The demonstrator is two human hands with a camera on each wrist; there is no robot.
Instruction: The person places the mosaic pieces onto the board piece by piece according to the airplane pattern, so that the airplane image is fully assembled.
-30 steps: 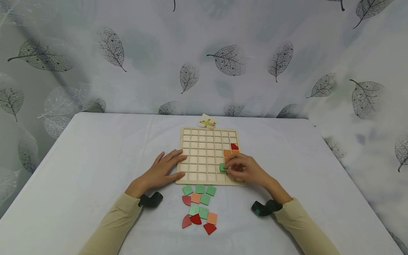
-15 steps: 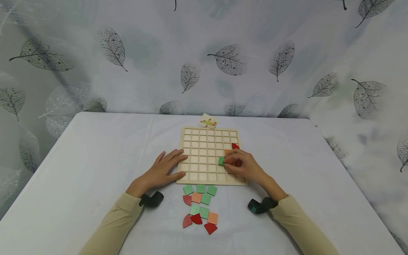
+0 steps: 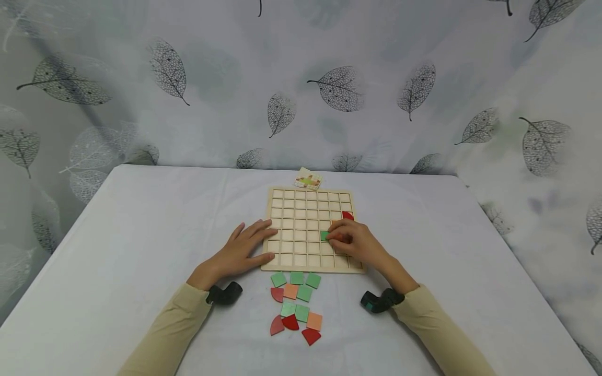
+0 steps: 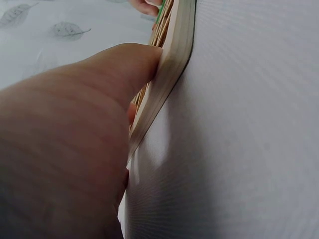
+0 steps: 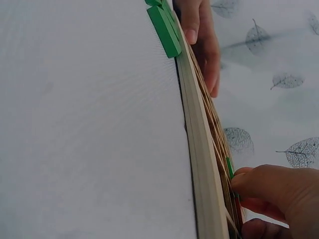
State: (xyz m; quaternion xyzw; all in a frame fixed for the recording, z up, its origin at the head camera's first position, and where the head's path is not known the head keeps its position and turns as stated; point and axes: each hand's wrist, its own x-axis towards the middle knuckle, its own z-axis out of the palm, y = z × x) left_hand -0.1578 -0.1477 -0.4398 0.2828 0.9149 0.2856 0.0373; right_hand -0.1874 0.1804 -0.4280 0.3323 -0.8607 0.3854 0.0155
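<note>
A wooden grid board [image 3: 301, 270] with small square cells lies on the white table. My left hand [image 3: 246, 248] rests on its left edge, fingers spread. In the left wrist view the thumb [image 4: 134, 62] presses on the board's rim [image 4: 172, 64]. Over the right part of the grid, my right hand [image 3: 355, 240] pinches a green square tile [image 3: 324, 236], whose left part shows beyond the fingertips. From the right wrist, that green tile [image 5: 229, 167] is seen edge-on in the grid at the thumb. A red quarter-circle tile [image 3: 347, 215] sits in a cell just beyond; orange tiles are mostly hidden under the hand.
In front of the board lie several loose tiles: green squares [image 3: 297, 278], orange squares [image 3: 314, 321] and red quarter-circles [image 3: 311, 336]. A patterned card [image 3: 308, 180] lies behind the board's far edge. A leaf-print cloth [image 3: 211, 78] hangs behind the table [image 3: 141, 235].
My right hand has moved the green tile away from me and slightly left, up the grid by about one row. The left hand has stayed on the board's edge.
</note>
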